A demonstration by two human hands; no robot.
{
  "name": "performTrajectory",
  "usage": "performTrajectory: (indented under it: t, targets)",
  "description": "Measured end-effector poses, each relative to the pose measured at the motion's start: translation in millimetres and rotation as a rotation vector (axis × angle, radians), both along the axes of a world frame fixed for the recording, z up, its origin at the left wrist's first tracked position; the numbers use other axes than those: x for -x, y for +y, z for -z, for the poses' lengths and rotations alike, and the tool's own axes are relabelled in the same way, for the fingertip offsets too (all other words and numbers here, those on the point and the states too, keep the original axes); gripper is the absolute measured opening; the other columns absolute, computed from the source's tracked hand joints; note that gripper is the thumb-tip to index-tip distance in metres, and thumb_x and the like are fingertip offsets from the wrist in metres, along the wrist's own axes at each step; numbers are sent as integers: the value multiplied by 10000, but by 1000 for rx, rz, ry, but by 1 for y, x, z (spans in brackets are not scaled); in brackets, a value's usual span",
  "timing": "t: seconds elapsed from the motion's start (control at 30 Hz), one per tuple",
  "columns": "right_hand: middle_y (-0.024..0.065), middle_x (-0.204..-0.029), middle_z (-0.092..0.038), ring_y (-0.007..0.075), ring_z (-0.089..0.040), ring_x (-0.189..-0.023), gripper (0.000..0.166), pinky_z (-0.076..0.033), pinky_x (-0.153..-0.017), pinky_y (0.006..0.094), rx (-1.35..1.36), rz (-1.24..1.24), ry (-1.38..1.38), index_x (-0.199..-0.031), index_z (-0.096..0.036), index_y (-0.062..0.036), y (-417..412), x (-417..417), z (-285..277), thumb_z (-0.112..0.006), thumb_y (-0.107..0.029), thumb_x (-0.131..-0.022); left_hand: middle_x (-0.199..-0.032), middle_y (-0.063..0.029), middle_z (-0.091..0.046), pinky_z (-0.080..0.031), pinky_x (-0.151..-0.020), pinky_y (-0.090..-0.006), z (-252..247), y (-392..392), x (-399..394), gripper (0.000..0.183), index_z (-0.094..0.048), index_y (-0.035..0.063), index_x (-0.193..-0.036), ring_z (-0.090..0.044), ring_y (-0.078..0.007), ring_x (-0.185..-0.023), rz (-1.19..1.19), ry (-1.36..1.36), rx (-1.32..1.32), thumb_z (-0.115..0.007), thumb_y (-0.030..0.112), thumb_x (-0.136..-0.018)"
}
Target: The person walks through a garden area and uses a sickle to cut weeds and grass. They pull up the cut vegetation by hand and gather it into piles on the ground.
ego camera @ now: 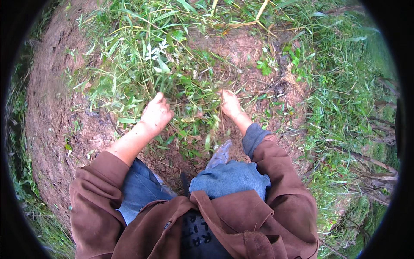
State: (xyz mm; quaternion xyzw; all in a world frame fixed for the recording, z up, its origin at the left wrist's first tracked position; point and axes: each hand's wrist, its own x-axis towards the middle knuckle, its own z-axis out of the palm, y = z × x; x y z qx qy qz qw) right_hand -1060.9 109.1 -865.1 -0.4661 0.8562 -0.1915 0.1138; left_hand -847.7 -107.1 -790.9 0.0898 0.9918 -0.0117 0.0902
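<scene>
My left hand [157, 113] is curled into a fist at the near side of a leafy clump of grass and weeds [145, 71]. Stems run up to its fingers, though the leaves partly hide the grip. Opposite it, my right hand [230, 103] has its fingertips pinched on thin weed stems [222, 121] that hang just below them. Loose-looking leafy weeds [190, 113] fill the gap between both hands, low over reddish-brown soil [241, 48].
Bare, damp-looking soil [48, 106] stretches along the left. Dense grass [339, 94] grows on the right, with dry stalks [365, 158] lying in it. Close below my hands are a muddy shoe [220, 153] and my jeans-covered knee [229, 178].
</scene>
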Motion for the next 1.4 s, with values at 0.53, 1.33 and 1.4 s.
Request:
performTrajectory:
  t: [0.53, 1.33, 1.4]
  targets:
    - [40, -813, -523, 121, -448, -646, 301, -368, -574, 263, 353, -562, -896, -1096, -476, -43, -55, -71, 22, -517, -72, -799, -1408, -28, -237, -199, -1040, -431, -20, 21, 23, 545, -240, 217, -1338, -375, -234, -1213, 111, 183, -173, -408, 147, -824]
    - [145, -963, -544, 309, -498, -962, 349, -413, -840, 370, 285, -477, 28, -1102, -523, -55, -90, 42, 11, -569, -153, -770, -842, -26, -601, -283, -978, -349, 1, -82, -62, 170, -575, 169, -879, -558, -169, -927, -438, -592, 265, -538, 99, -729]
    - [138, -936, -546, 299, -500, -943, 297, -415, -813, 367, 154, -448, 31, -1063, -537, -55, -95, 40, 14, -537, -130, -776, -816, -35, -602, -297, -958, -348, 2, -81, -63, 155, -583, 163, -850, -560, -172, -913, -437, -540, 225, -520, 87, -730]
